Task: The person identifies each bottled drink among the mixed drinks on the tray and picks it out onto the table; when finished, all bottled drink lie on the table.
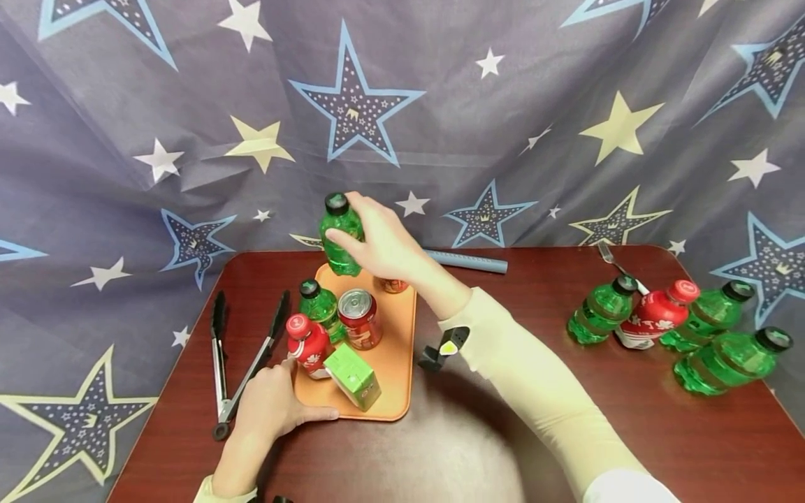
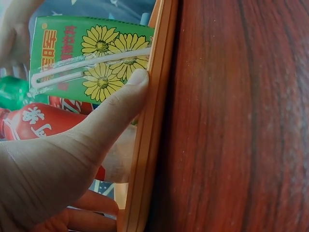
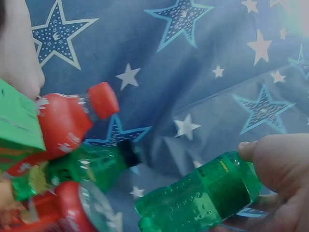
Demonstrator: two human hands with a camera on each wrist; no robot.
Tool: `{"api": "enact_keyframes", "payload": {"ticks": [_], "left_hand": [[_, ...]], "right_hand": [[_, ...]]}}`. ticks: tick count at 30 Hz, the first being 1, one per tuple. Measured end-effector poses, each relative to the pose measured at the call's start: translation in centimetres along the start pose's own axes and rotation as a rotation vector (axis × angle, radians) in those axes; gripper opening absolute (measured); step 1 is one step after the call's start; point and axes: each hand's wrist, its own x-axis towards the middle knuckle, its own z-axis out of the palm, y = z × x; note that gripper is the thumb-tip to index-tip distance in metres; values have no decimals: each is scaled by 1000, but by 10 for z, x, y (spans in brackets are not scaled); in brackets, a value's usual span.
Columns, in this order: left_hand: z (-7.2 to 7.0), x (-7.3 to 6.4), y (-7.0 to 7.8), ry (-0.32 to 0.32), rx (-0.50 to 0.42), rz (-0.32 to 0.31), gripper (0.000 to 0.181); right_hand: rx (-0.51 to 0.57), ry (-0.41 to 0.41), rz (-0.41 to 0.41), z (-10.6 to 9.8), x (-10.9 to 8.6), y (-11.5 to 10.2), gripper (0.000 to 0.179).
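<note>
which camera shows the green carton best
The left wrist view: the green carton is large and close there, its flowered face and straw easy to see. The head view shows it smaller, from above, on the orange tray. The right wrist view shows only part of it, cut off at the left edge.

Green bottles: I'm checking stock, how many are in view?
5: one green bottle in the right hand, another bottle on the orange tray, three bottles at the right of the table; others may be hidden.
</note>
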Motion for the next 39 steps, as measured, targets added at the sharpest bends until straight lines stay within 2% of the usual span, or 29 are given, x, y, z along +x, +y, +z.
{"api": "enact_keyframes", "payload": {"ticks": [8,19,28,39], "left_hand": [[-2,0,1,16,-20,8,117],[-2,1,1,7,-11,9,125],[-1,-1,1,13,-6,7,127],[-1,0,1,18,-10,10,128]], "right_hand": [[-26,41,-39,-46,-15,-1,40],[-83,111,-11,-101,-52,11,36],[-131,139,35,-133,-80,24,35],[-194,158,80,-166,-120,30,31]]}}
